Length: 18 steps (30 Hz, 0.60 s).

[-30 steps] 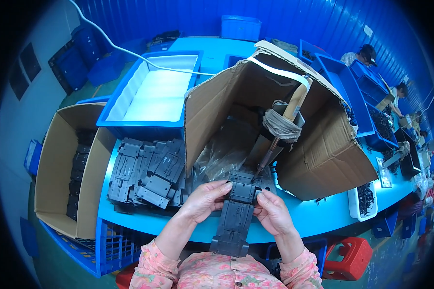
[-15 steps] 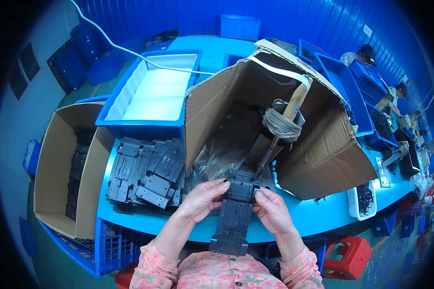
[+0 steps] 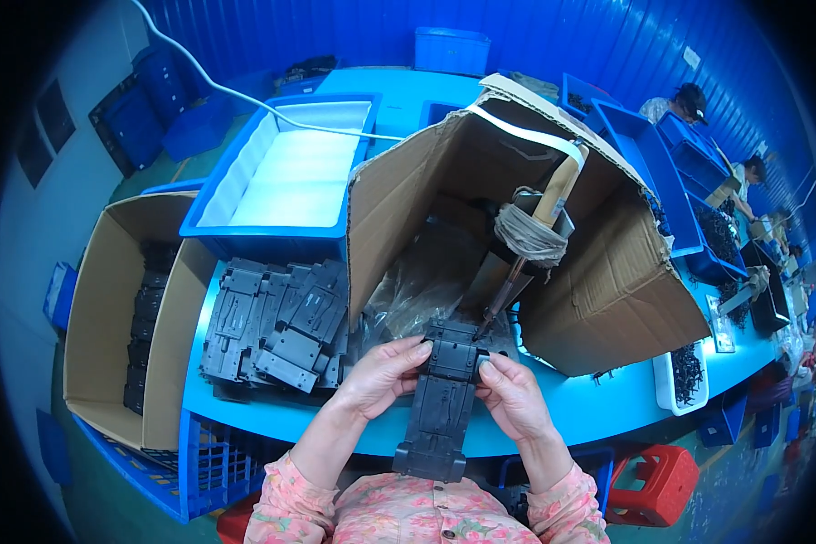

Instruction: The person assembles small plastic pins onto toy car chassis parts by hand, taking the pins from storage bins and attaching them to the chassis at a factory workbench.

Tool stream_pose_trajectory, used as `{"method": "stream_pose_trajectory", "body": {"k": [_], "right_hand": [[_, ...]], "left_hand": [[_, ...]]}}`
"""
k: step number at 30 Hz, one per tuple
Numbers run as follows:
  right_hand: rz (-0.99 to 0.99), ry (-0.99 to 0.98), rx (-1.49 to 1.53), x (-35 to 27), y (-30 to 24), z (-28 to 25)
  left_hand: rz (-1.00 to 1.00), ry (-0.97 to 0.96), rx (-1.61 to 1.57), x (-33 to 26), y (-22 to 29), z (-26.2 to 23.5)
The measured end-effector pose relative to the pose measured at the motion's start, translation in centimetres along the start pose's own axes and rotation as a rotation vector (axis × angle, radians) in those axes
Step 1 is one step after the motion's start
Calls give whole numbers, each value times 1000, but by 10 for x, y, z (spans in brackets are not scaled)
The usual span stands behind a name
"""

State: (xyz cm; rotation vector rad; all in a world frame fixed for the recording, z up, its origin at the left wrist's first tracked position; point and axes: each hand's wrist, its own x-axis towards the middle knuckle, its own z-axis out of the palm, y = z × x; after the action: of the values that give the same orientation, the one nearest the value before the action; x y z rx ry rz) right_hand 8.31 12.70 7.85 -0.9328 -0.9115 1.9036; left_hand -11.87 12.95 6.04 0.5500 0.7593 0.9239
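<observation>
The thumb of the left hand (image 3: 381, 376) presses on the upper left edge of a black plastic part (image 3: 440, 412), its other fingers curled in behind or under, mostly out of my sight. The right hand (image 3: 515, 394) pinches the opposite edge the same way, thumb on top, so both hands are closed on the piece. It lies lengthwise between them over the near edge of the blue table (image 3: 589, 408), its lower end reaching down in front of the person's pink floral shirt (image 3: 399, 508).

Just above its upper right corner comes the thin metal rod of a wooden-handled tool (image 3: 553, 195), slanting down; whether the tip touches the plastic I can't tell from here. Pale wrapping binds the handle to a stand, and an open cardboard box (image 3: 607, 299) surrounds it, with crumpled clear film (image 3: 412, 295) inside.

To the person's left, more black parts (image 3: 272, 326) lie heaped on the table, and behind them is a blue bin (image 3: 286, 231) with a white lining. Further left, a brown carton (image 3: 177, 354) holds a column of dark pieces above a blue lattice crate (image 3: 222, 462). Over on the right are a white tray (image 3: 666, 385) of small black bits, a red stool (image 3: 666, 490) below, and, well beyond, a co-worker (image 3: 684, 104) bending near blue bins
</observation>
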Motion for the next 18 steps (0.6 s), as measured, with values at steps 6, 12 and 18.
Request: {"method": "stream_pose_trajectory", "body": {"k": [6,12,18], "right_hand": [[-1,15,-11,-1,0,1],[-6,7,-11,-1,0,2],[-6,9,-11,-1,0,1]], "left_hand": [[1,4,-6,0,-1,0],[-7,-2,-9,0,-2,-1],[-7,-1,-15,0,-2,-1]]}}
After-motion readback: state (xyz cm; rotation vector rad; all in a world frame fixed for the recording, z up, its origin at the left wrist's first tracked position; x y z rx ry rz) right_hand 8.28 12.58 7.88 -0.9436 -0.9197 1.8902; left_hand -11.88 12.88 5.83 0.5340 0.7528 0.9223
